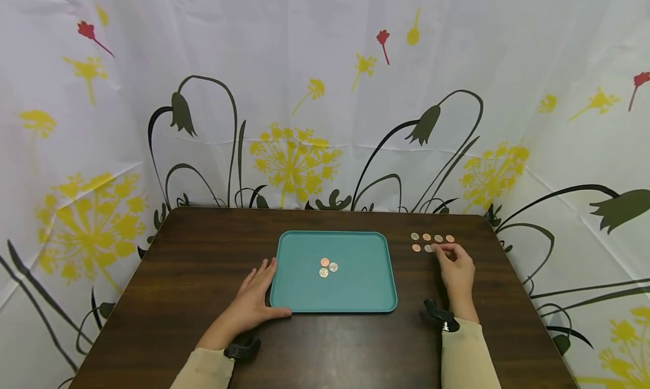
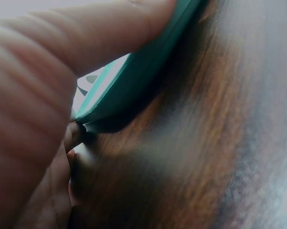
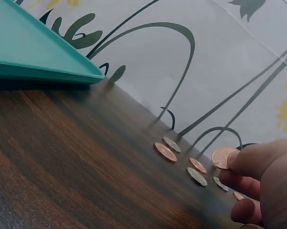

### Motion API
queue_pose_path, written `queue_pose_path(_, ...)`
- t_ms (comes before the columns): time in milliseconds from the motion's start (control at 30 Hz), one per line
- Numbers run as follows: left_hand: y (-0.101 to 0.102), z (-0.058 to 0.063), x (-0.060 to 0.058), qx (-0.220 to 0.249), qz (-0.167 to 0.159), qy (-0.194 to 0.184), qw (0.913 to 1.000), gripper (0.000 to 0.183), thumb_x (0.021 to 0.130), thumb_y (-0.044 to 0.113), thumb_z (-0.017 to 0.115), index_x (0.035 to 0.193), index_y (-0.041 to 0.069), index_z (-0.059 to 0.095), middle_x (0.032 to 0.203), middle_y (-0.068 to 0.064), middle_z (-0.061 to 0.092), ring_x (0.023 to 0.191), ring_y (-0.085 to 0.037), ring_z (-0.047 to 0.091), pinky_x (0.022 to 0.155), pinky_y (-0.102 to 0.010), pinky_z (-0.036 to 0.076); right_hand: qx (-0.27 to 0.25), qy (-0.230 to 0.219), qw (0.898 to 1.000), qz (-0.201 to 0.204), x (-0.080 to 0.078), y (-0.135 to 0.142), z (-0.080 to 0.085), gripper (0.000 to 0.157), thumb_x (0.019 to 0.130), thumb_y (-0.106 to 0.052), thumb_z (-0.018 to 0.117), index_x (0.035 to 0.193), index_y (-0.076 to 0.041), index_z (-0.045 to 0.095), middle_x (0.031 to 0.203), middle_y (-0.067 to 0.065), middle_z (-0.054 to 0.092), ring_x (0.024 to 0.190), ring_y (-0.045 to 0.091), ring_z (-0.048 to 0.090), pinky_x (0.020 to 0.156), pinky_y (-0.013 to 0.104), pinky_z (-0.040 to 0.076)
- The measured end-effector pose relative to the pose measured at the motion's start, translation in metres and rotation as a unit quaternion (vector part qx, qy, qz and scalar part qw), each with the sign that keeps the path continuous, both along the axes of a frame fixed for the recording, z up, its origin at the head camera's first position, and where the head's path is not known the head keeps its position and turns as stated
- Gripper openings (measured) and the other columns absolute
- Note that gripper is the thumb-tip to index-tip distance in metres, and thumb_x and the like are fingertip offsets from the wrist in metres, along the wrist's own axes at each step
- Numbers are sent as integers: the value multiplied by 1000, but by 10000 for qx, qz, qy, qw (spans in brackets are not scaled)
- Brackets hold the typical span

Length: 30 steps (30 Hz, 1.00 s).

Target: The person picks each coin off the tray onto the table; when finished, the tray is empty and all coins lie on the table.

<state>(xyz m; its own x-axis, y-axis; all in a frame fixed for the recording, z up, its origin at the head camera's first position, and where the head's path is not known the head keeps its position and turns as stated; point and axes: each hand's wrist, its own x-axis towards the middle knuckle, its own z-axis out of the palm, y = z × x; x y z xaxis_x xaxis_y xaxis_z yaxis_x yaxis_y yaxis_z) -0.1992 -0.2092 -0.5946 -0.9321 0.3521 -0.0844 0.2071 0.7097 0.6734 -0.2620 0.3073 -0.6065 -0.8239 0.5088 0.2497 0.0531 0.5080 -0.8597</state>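
My right hand (image 1: pixel 457 270) pinches a copper coin (image 3: pixel 222 157) between thumb and fingertips, just above the tabletop. Beside it, several copper and silver coins (image 1: pixel 426 237) lie in two rows on the table; in the right wrist view a silver coin (image 3: pixel 197 176) lies near a copper coin (image 3: pixel 165 151). My left hand (image 1: pixel 254 301) rests at the near left corner of a teal tray (image 1: pixel 355 298), fingers spread along its left side and thumb (image 2: pixel 119 33) against its front edge. On the tray sit one copper coin (image 1: pixel 324 262) and two silver coins (image 1: pixel 323 272), close together.
The dark brown wooden table (image 1: pixel 203 248) carries the tray near its middle, with the coin rows to the tray's right. A white curtain (image 1: pixel 315 50) printed with flowers hangs behind the table and at both sides.
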Motion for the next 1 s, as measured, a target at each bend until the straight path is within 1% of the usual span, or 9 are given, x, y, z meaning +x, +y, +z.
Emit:
queue_pose_path(100,0,0,0,10,17,83,10000,134,83,60,92,175,3,12,183,-19,15,171,-42,8,135,-66,3,-24,-54,10000,-24,-1,2,-2,16,100,-22,81,105,-7,79,93,12,76,74,6,56,63,19,42)
queue_pose_path(200,0,0,-1,20,20,124,9999,135,82,59,92,175,3,13,183,-19,15,171,-43,9,135,-66,3,137,-107,9998,-92,-3,3,-3,11,100,-18,80,103,-7,78,90,11,75,72,9,56,61,19,42)
queue_pose_path(333,0,-2,-3,38,-7,88,10000,135,82,59,92,175,3,13,183,-19,15,171,-43,8,134,-67,3,317,-203,9989,-283,-2,3,-4,10,101,-17,78,103,-7,79,93,14,77,75,12,58,62,20,41)
queue_pose_path(400,0,-2,-2,48,-4,71,10000,135,82,60,92,175,3,12,183,-19,14,171,-42,8,135,-66,3,381,-244,9980,-433,-2,3,-3,11,101,-18,78,104,-8,79,95,14,78,79,17,61,65,21,42)
queue_pose_path(500,0,-3,-1,68,6,58,10000,135,82,59,92,175,3,12,183,-19,14,171,-42,8,135,-66,3,502,-244,9968,-573,1,3,-1,11,101,-16,76,104,-6,79,96,16,79,84,27,65,70,29,43)
queue_pose_path(600,0,-4,0,84,13,41,10000,135,82,58,92,175,3,12,183,-19,14,172,-42,8,135,-66,2,609,-264,9959,-615,2,2,0,11,100,-12,73,104,-4,80,96,19,79,88,35,67,75,36,44)
queue_pose_path(800,-1,-4,0,62,10,71,10000,135,82,58,93,176,4,12,183,-18,14,172,-41,8,135,-66,2,791,-283,9946,-606,4,1,4,17,102,-8,68,105,-2,84,104,21,82,95,41,73,81,47,51)
queue_pose_path(900,-1,-4,0,57,-3,104,9999,135,82,59,92,176,4,13,183,-18,14,171,-42,8,135,-66,3,999,-327,9930,-538,4,1,6,19,102,-7,67,106,-1,85,108,24,81,103,47,74,88,57,55)
queue_pose_path(1000,-1,-5,0,42,-13,130,9999,135,82,61,92,176,4,13,183,-18,15,171,-42,8,135,-67,3,1141,-404,9916,-455,5,1,8,20,102,-7,66,108,0,85,112,27,80,110,51,72,95,64,54)
